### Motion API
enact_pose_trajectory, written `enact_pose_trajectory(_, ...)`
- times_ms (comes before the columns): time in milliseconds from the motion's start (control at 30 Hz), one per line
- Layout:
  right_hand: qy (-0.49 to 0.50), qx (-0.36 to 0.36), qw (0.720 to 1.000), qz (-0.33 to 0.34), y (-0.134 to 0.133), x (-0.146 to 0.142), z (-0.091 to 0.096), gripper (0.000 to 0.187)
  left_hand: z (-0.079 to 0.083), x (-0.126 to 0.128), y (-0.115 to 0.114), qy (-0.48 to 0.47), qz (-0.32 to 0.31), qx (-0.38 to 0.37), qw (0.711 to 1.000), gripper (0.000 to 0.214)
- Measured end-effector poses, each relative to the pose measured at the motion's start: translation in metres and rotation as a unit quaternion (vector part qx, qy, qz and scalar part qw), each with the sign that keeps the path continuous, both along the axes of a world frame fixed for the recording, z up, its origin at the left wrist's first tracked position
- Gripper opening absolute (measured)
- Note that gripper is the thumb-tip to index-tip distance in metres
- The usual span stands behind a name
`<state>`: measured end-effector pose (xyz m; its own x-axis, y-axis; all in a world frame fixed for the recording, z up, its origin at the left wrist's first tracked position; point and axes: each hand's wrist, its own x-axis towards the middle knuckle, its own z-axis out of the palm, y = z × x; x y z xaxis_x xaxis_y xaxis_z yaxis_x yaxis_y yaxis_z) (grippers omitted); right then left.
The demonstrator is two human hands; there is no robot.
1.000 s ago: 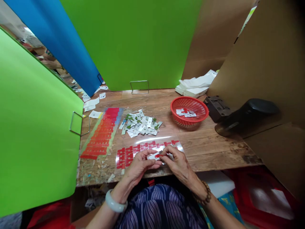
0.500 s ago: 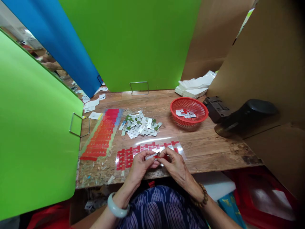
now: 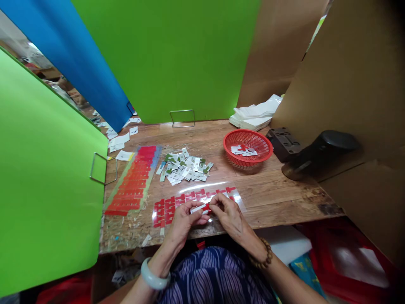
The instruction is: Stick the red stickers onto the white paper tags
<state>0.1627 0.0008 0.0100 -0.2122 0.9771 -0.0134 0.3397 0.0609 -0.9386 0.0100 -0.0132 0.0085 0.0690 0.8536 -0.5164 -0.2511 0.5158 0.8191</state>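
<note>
My left hand (image 3: 182, 219) pinches a small flat pale plate (image 3: 198, 208) between thumb and fingers, just above the table's front edge. A red sticker (image 3: 206, 207) lies at the plate's right end. My right hand (image 3: 230, 214) is closed at that end, thumb and forefinger pinched on the red sticker; the fingertips partly hide it. Under and behind my hands lies a clear sheet (image 3: 241, 199) with rows of red T-shaped stickers (image 3: 170, 204). Behind the sheet is a loose pile of small plates (image 3: 186, 169), silvery and white, some showing green.
A red plastic basket (image 3: 247, 162) holds several plates, some with red on them. To the left lies a strip of red-orange pieces (image 3: 133, 181). A dark metal block (image 3: 283, 143), black cylindrical object (image 3: 319, 154) and white paper stack (image 3: 255, 116) stand right. Green panels (image 3: 177, 55) border the table.
The plate is still in my left hand, and more of the red sticker shows at its right end. My right fingers have shifted slightly. The whole view has moved a little.
</note>
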Motion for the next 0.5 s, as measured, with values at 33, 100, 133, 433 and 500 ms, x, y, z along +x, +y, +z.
enact_pose_trajectory(33,-0.009,0.008,1.0,0.0,-0.0001,-0.0004,-0.0006,0.01,-0.0002,-0.0002,0.0001,-0.003,0.0,-0.001,1.0,0.036)
enact_pose_trajectory(100,-0.025,0.024,0.999,-0.001,-0.0004,-0.0013,-0.0026,0.011,0.0001,-0.0004,0.0005,-0.005,0.002,-0.005,1.0,0.035)
enact_pose_trajectory(133,-0.031,0.032,0.999,-0.002,-0.0006,-0.0018,-0.0038,0.011,0.0005,-0.0004,0.0007,-0.006,0.003,-0.009,1.0,0.035)
enact_pose_trajectory(433,-0.044,0.05,0.998,-0.009,-0.0011,-0.0044,-0.0096,0.011,0.0016,-0.0007,0.0003,-0.002,-0.005,-0.016,1.0,0.034)
enact_pose_trajectory(500,-0.045,0.056,0.997,-0.013,-0.0022,-0.0044,-0.0099,0.011,0.0012,-0.0008,-0.0002,-0.004,-0.008,-0.013,1.0,0.034)
